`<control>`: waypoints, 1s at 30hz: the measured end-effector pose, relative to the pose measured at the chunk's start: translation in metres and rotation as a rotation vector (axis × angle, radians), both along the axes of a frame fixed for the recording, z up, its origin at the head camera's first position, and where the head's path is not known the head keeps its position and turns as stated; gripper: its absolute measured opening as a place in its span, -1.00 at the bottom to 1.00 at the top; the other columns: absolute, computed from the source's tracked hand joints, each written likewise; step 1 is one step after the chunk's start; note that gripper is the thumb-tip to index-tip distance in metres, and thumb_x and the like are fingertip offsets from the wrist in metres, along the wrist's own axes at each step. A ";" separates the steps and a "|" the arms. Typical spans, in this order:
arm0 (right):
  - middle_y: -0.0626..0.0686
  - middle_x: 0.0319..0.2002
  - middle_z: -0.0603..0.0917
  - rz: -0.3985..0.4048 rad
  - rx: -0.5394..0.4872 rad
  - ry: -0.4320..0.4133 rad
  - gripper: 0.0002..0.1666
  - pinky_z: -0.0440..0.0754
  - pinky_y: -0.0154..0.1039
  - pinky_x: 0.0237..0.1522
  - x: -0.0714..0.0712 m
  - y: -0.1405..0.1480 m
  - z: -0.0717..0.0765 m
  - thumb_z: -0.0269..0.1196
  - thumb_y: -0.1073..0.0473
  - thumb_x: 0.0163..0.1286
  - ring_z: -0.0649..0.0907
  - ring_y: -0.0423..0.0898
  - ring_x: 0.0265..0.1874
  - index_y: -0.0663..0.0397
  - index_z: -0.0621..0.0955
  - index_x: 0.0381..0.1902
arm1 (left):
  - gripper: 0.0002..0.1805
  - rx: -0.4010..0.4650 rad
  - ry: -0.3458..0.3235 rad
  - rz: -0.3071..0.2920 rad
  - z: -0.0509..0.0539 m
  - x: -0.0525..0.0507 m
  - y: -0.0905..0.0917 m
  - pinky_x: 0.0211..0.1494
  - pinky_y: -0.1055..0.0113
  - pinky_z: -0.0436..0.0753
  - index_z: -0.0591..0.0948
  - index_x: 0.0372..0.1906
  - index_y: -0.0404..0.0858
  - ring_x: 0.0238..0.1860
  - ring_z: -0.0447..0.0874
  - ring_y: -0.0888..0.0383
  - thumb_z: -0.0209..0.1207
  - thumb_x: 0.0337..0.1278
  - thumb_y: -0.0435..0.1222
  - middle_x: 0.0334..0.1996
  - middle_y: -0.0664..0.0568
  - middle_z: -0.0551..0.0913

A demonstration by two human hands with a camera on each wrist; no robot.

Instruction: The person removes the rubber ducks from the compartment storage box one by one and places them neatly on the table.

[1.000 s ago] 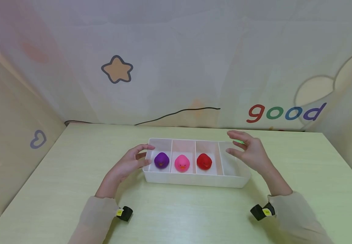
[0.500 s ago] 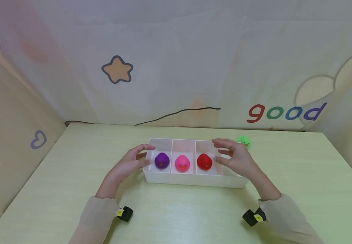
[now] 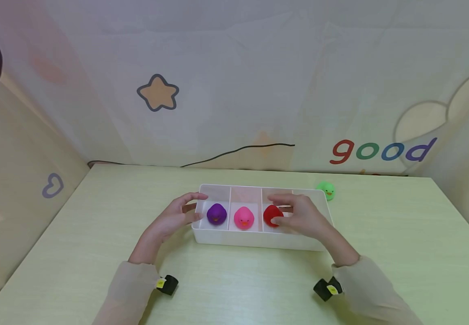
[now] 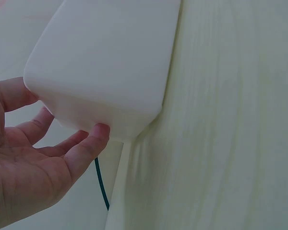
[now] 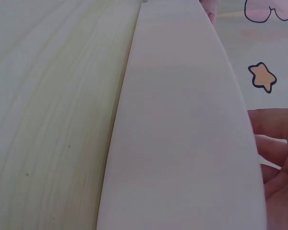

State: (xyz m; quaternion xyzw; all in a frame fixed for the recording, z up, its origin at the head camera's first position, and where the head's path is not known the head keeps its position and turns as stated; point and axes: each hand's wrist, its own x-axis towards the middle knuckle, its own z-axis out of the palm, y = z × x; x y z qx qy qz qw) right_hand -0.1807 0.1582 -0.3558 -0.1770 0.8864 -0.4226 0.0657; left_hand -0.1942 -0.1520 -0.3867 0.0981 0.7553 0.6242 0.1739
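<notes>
A white divided box [image 3: 259, 239] stands on the table, with a toy duck in each of three compartments. From left to right these are a purple duck [image 3: 216, 214], a pink duck [image 3: 244, 218] and a red duck [image 3: 271, 215]. My left hand [image 3: 176, 213] holds the left end of the box; in the left wrist view its thumb [image 4: 101, 130] presses the end wall. Over the right compartments, my right hand [image 3: 305, 216] spreads thumb and fingers around the red duck, the thumb overlapping its front. Whether they touch it I cannot tell. The right wrist view mostly shows the box's front wall.
Behind the box's right end, a green duck [image 3: 326, 190] sits on the table [image 3: 250, 289]. A printed backdrop [image 3: 234, 90] rises along the table's far edge and on both sides.
My right hand has moved left and down, from the box's right end to the red duck, uncovering the green duck. The left hand stays at the box's left end.
</notes>
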 end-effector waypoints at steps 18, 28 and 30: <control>0.09 -0.37 0.65 0.030 0.499 0.145 -0.66 0.60 -0.22 -0.29 -0.005 -0.027 0.000 0.42 0.35 -0.09 0.53 -0.04 -0.34 0.24 0.65 -0.26 | -0.51 -0.008 0.000 -0.001 -0.001 -0.001 0.000 0.15 0.01 0.41 0.31 0.20 -0.36 0.24 0.23 -0.23 0.04 0.12 -0.49 0.32 -0.18 0.12; 0.14 -0.33 0.65 0.003 0.577 0.166 -0.62 0.62 -0.20 -0.29 -0.005 -0.032 -0.001 0.45 0.34 -0.13 0.56 0.00 -0.32 0.24 0.65 -0.25 | -0.52 -0.013 0.006 0.010 0.000 -0.001 0.001 0.17 0.00 0.39 0.32 0.19 -0.35 0.25 0.22 -0.22 0.03 0.12 -0.49 0.31 -0.17 0.12; 0.14 -0.33 0.65 -0.002 0.578 0.173 -0.64 0.62 -0.20 -0.29 -0.005 -0.032 -0.001 0.45 0.34 -0.12 0.55 -0.01 -0.33 0.24 0.65 -0.27 | -0.53 -0.014 0.004 0.013 0.000 -0.001 0.001 0.17 0.00 0.39 0.33 0.19 -0.35 0.25 0.22 -0.22 0.03 0.12 -0.49 0.32 -0.17 0.12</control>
